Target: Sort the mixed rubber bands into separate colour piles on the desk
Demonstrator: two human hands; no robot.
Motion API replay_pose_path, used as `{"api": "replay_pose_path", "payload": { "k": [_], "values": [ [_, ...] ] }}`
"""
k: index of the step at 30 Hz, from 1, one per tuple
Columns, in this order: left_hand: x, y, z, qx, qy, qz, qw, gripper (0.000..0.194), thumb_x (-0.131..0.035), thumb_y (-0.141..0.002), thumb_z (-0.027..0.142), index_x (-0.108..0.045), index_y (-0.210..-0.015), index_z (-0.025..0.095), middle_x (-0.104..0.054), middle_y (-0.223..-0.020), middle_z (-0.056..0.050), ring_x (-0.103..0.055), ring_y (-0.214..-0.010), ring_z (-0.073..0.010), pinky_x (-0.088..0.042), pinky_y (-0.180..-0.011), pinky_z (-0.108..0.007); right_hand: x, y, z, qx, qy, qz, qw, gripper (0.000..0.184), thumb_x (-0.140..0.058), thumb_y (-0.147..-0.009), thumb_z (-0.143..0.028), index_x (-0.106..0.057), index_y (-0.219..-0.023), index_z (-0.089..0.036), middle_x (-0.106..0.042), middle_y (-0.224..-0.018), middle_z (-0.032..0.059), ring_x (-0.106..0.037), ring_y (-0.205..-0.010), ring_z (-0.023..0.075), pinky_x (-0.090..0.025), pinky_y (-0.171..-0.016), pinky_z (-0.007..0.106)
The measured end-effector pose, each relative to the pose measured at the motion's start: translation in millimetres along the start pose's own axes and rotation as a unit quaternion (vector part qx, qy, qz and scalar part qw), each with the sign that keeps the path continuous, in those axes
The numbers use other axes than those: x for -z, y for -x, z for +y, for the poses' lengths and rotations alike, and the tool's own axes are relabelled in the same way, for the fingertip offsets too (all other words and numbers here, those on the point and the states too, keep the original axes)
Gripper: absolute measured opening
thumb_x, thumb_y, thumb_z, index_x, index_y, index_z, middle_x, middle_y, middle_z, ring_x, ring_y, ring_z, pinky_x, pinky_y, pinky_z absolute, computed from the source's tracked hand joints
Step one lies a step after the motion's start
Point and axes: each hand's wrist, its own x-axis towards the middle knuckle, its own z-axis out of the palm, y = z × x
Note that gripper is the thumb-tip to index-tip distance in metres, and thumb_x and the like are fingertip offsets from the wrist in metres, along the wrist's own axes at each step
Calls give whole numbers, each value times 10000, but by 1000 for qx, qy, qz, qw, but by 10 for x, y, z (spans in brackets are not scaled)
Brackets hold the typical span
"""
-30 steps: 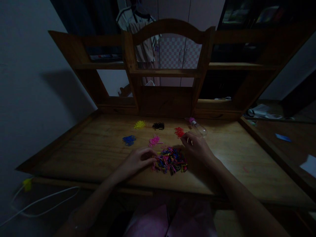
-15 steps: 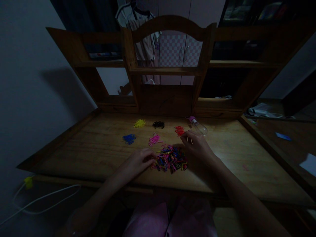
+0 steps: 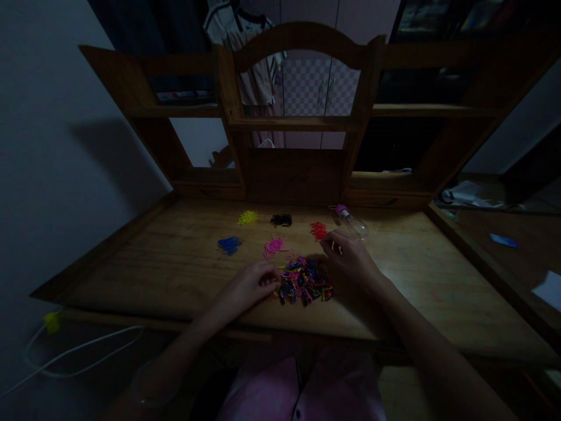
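Note:
A mixed pile of coloured paper clips (image 3: 304, 283) lies on the wooden desk in front of me. At its left edge is my left hand (image 3: 258, 279), thumb and fingers closed together; anything between them is too small to make out. My right hand (image 3: 348, 257) hovers at the pile's upper right, its fingertips pinched just below the red clips (image 3: 318, 231). What that pinch holds, if anything, is hidden. Beyond the pile sit separate heaps of pink clips (image 3: 274, 248), blue clips (image 3: 229, 245), yellow clips (image 3: 248, 217) and black clips (image 3: 281, 220).
A clear bottle with a pink cap (image 3: 352, 221) lies on its side behind my right hand. The desk's wooden shelf unit (image 3: 298, 124) rises at the back. A white cable (image 3: 83, 351) hangs by the front left edge. Raised wooden edging runs along the right side.
My left thumb and fingers have come together at the pile's left edge, the hand shifting slightly inward. My right hand has stayed almost still.

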Motion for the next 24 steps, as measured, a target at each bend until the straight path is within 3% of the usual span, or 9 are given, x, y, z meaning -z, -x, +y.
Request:
{"api": "replay_pose_path", "payload": {
  "k": [11,19,24],
  "values": [
    [118,-9,-3,79,190,8,979,234,-591,-804,364,-639,-865,143,-649,-788,-26,-608,-724,-160,-484,-653,-257,-6,9,-9,2,-2,11,1000,150,-475,-908,-215,-595,-819,-197,-602,-775,51,-538,-669,160,-386,-623,277],
    [180,21,-17,118,268,21,956,265,-659,-756,389,-617,-852,145,-614,-758,-19,-579,-669,-138,-473,-590,-237,-4,13,-15,1,-3,7,1000,155,-467,-916,-221,-601,-842,-195,-602,-782,50,-542,-671,160,-392,-631,276],
    [171,3,-53,115,331,59,935,254,-723,-708,343,-627,-837,147,-630,-802,-16,-584,-708,-127,-486,-635,-223,-12,16,-14,-4,-8,7,1000,151,-477,-909,-222,-611,-847,-191,-610,-789,53,-542,-651,156,-388,-611,270]
  ]
}}
